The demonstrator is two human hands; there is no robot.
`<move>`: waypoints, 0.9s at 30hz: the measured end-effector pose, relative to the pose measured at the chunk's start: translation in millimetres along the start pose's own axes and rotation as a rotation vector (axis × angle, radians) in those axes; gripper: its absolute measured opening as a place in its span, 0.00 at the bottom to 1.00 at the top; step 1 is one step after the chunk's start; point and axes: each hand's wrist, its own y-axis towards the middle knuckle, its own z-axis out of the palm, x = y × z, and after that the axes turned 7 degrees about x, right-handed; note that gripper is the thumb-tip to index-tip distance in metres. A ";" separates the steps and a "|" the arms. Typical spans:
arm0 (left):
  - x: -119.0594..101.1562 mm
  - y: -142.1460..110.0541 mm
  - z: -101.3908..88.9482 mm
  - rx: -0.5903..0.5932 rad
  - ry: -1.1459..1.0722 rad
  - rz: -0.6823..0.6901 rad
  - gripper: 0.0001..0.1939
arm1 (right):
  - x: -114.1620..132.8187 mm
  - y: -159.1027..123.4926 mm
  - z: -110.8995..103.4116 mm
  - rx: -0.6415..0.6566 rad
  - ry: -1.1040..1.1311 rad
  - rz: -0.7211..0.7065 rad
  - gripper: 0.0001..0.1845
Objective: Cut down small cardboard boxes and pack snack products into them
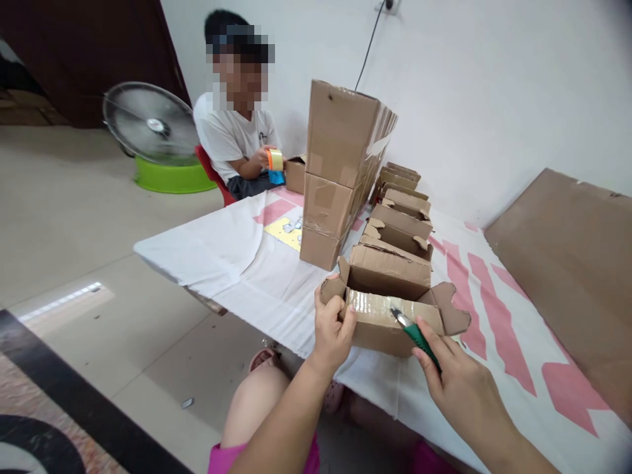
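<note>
A small cardboard box (380, 326) lies at the near edge of the table, clear tape along its top and its end flaps spread out. My left hand (332, 329) grips the box's left end. In my right hand (457, 378) is a green-handled utility knife (413, 334), whose blade tip rests on the taped seam near the box's middle.
Behind it a row of several open small boxes (399, 230) runs away from me, beside a tall stack of taped boxes (340, 171). A white and pink cloth (232, 257) covers the table. Flat cardboard (567, 263) lies at right. A seated person holds a tape roll (274, 160); a fan (151, 125) stands behind.
</note>
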 end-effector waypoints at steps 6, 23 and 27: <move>-0.1 1.2 -1.3 0.006 -0.023 -0.013 0.15 | 0.1 4.0 3.3 0.084 0.258 0.115 0.25; -1.3 1.5 -0.9 -0.006 0.002 -0.055 0.17 | 4.6 2.4 9.2 -0.055 -0.007 0.094 0.24; -2.7 3.2 -3.4 -0.015 -0.002 -0.053 0.17 | 8.3 7.1 16.5 -0.089 -0.042 0.073 0.23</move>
